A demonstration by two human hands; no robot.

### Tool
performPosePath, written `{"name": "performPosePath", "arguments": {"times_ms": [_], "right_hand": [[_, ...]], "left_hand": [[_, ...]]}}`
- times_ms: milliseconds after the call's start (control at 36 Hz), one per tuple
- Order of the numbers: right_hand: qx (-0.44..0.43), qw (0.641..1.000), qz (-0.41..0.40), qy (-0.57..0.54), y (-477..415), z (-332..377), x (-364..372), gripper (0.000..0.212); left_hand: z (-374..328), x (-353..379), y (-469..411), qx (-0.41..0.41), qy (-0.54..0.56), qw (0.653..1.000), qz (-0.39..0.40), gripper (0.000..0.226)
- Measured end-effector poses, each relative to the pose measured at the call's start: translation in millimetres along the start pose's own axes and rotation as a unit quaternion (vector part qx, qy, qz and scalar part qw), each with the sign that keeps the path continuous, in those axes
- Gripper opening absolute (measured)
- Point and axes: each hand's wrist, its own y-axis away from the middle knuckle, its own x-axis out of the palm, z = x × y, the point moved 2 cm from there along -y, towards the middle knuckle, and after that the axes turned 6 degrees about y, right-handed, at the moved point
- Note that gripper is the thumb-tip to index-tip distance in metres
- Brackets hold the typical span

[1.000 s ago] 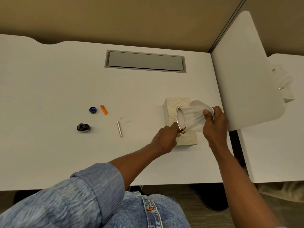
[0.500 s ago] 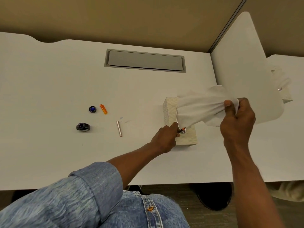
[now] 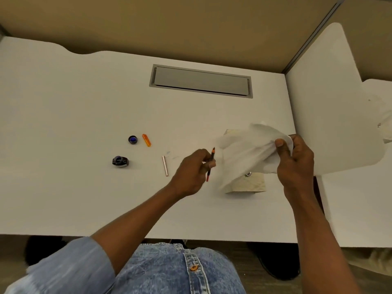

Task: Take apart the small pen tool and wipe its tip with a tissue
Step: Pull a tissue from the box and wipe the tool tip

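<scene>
Table [image 3: 84,107] carries it all. At its right side a tissue [image 3: 248,153] hangs over the tissue box [image 3: 250,185], pinched in the right hand [image 3: 294,160]. The left hand [image 3: 191,172] grips the thin pen core [image 3: 211,164] just beside it. Dismantling looks done; next, the tissue must wrap the tip. The copper barrel [image 3: 165,165], ink pot [image 3: 120,161], blue cap [image 3: 133,139] and orange piece [image 3: 146,140] lie left, seemingly out of the way.

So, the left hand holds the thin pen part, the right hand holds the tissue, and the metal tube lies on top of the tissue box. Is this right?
Not quite: in the head view the metal tube lies on the table, left of the tissue box. The left hand does hold the thin pen part, and the right hand the tissue.
</scene>
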Motion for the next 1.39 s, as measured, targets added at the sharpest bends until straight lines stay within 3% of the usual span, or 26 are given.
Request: {"name": "performPosePath", "arguments": {"times_ms": [250,556,639,778,944,1056,1167,1222,1306,1389], "right_hand": [[-0.028,0.988,0.151,-0.022,8.0,31.7,38.1,0.020],[-0.008,0.958,0.271,-0.092,26.2,73.1,79.0,0.021],[0.025,0.952,0.279,-0.126,30.1,79.9,87.2,0.039],[0.158,0.932,0.282,-0.164,33.1,80.5,98.3,0.033],[0.320,0.873,0.321,-0.178,45.8,75.8,114.3,0.039],[0.431,0.771,0.320,-0.343,63.8,76.0,132.8,0.048],[0.417,0.693,0.323,-0.492,82.5,81.3,153.9,0.089],[0.402,0.671,0.323,-0.533,92.2,82.8,163.8,0.094],[0.378,0.707,0.274,-0.531,104.8,86.8,173.9,0.085],[0.327,0.792,0.231,-0.460,113.5,92.9,183.6,0.083]], "left_hand": [[-14.5,-55.7,12.3,0.060,0.051,0.997,-0.003,0.007],[6.8,-90.1,38.7,-0.012,0.146,0.985,0.096,0.016],[11.9,-104.4,45.3,-0.027,0.170,0.982,0.082,0.019],[20.3,-132.6,53.3,-0.030,0.201,0.978,0.047,0.019],[28.5,-167.9,55.6,-0.033,0.222,0.974,0.020,0.020],[33.0,-186.3,57.5,-0.044,0.204,0.978,0.014,0.021],[37.4,-200.8,59.9,-0.050,0.188,0.981,-0.010,0.016],[38.8,-208.2,62.1,-0.048,0.184,0.981,-0.029,0.021],[41.5,-217.7,64.9,-0.047,0.178,0.982,-0.050,0.024],[48.1,-226.6,65.0,-0.052,0.164,0.982,-0.074,0.022]]}}
